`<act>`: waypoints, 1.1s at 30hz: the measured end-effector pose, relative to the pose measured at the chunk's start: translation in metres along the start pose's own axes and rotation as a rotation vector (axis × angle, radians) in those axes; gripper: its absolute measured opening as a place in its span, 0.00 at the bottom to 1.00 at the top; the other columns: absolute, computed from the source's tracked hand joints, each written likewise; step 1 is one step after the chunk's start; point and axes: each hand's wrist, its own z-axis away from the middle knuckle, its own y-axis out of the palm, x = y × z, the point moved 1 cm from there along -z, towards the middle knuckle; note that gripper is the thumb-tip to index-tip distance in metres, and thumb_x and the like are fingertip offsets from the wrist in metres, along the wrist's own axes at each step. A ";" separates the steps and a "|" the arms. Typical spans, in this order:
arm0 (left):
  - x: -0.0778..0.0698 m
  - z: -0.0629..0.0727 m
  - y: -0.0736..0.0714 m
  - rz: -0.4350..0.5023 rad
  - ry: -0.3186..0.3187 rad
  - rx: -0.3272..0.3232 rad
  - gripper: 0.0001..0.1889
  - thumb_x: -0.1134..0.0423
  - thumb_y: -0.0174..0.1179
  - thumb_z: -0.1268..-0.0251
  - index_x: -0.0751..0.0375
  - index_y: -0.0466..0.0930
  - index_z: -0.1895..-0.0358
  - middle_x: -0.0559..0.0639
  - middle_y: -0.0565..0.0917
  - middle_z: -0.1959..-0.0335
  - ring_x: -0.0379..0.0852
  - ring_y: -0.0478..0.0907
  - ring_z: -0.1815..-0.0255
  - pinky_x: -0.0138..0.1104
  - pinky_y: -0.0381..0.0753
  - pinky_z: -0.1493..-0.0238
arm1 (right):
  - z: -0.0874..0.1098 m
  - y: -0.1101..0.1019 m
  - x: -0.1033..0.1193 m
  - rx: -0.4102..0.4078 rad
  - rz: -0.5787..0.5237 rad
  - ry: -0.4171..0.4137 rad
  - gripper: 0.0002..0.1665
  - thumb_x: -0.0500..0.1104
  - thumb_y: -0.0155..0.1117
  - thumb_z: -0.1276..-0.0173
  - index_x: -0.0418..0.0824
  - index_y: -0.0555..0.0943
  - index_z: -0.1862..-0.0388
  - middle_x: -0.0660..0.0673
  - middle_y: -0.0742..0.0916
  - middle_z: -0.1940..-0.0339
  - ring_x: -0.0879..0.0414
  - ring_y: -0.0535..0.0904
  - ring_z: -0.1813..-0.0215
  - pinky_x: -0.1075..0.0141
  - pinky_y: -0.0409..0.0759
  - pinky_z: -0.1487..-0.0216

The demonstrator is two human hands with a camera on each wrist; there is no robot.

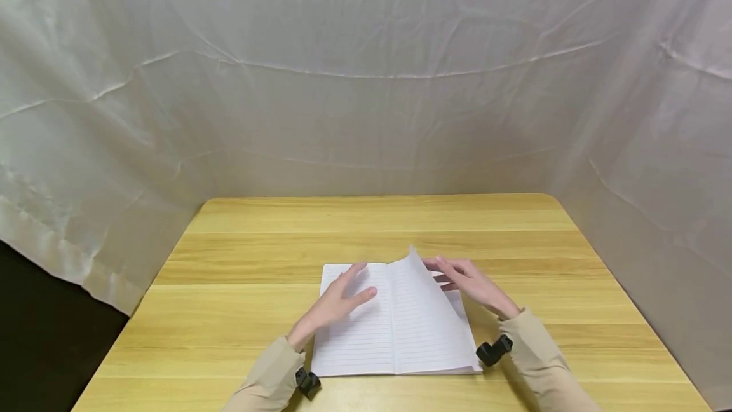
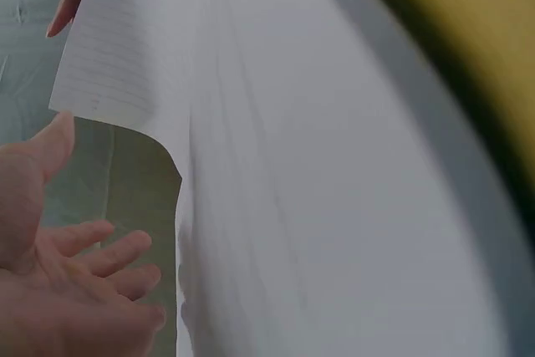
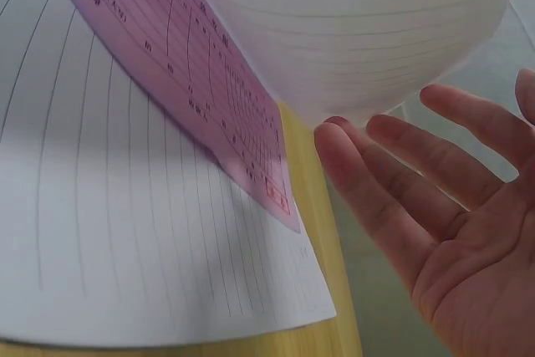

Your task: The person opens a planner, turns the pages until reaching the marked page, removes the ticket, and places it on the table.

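An open lined notebook (image 1: 354,336) lies on the wooden table. Its right-hand page (image 1: 426,316) is lifted, with the far corner curling upward. My right hand (image 1: 469,281) is at the raised edge of this page; in the right wrist view, its fingers (image 3: 376,198) are extended against the paper and the thumb stands apart. Beneath the raised page lies a pink printed slip (image 3: 192,81), hidden in the head view. Over the left page hovers my left hand (image 1: 334,304), fingers spread and holding nothing.
The wooden table (image 1: 240,310) extends around the notebook on all sides. Pale hanging sheets (image 1: 377,119) enclose the back and both sides. A dark area (image 1: 46,329) shows at the lower left. Small black cameras (image 1: 494,350) are strapped to both sleeves.
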 end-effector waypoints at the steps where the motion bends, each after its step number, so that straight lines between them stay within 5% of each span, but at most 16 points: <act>1: 0.000 -0.001 0.000 0.020 0.004 -0.018 0.37 0.50 0.59 0.26 0.67 0.58 0.23 0.65 0.64 0.23 0.64 0.56 0.19 0.60 0.50 0.19 | -0.001 0.001 0.000 0.005 -0.002 -0.003 0.31 0.51 0.36 0.14 0.30 0.70 0.29 0.26 0.75 0.29 0.31 0.77 0.33 0.62 0.86 0.42; 10: -0.003 -0.006 0.001 0.245 0.100 -0.043 0.34 0.59 0.55 0.23 0.66 0.53 0.22 0.71 0.73 0.31 0.66 0.73 0.31 0.51 0.74 0.29 | -0.006 0.010 0.004 0.047 0.002 -0.063 0.29 0.47 0.37 0.14 0.28 0.72 0.31 0.26 0.76 0.31 0.32 0.80 0.37 0.54 0.85 0.41; 18: -0.010 -0.009 0.007 0.305 0.223 -0.008 0.29 0.62 0.50 0.20 0.65 0.54 0.22 0.74 0.74 0.34 0.71 0.73 0.33 0.37 0.79 0.33 | -0.010 0.019 0.007 0.063 0.050 -0.110 0.26 0.44 0.40 0.15 0.27 0.76 0.34 0.26 0.75 0.30 0.34 0.82 0.38 0.48 0.83 0.39; 25: -0.009 -0.007 0.008 0.260 0.226 -0.046 0.23 0.64 0.49 0.20 0.67 0.66 0.27 0.68 0.76 0.34 0.50 0.80 0.39 0.29 0.77 0.35 | -0.013 0.029 0.009 0.077 0.076 -0.071 0.25 0.48 0.41 0.15 0.37 0.78 0.34 0.35 0.72 0.25 0.39 0.83 0.38 0.45 0.79 0.34; 29: -0.006 -0.006 0.005 0.213 0.194 -0.088 0.20 0.66 0.51 0.22 0.71 0.72 0.32 0.64 0.81 0.56 0.32 0.75 0.59 0.23 0.77 0.52 | -0.015 0.033 0.007 0.083 0.066 -0.065 0.26 0.49 0.41 0.15 0.36 0.78 0.34 0.35 0.72 0.24 0.38 0.82 0.37 0.42 0.76 0.32; 33: -0.004 -0.004 0.002 0.181 0.109 -0.123 0.20 0.65 0.54 0.23 0.70 0.74 0.34 0.50 0.69 0.73 0.32 0.65 0.71 0.24 0.69 0.64 | -0.016 0.031 0.001 0.004 0.136 -0.095 0.23 0.46 0.48 0.18 0.35 0.80 0.36 0.35 0.79 0.30 0.38 0.80 0.35 0.46 0.78 0.33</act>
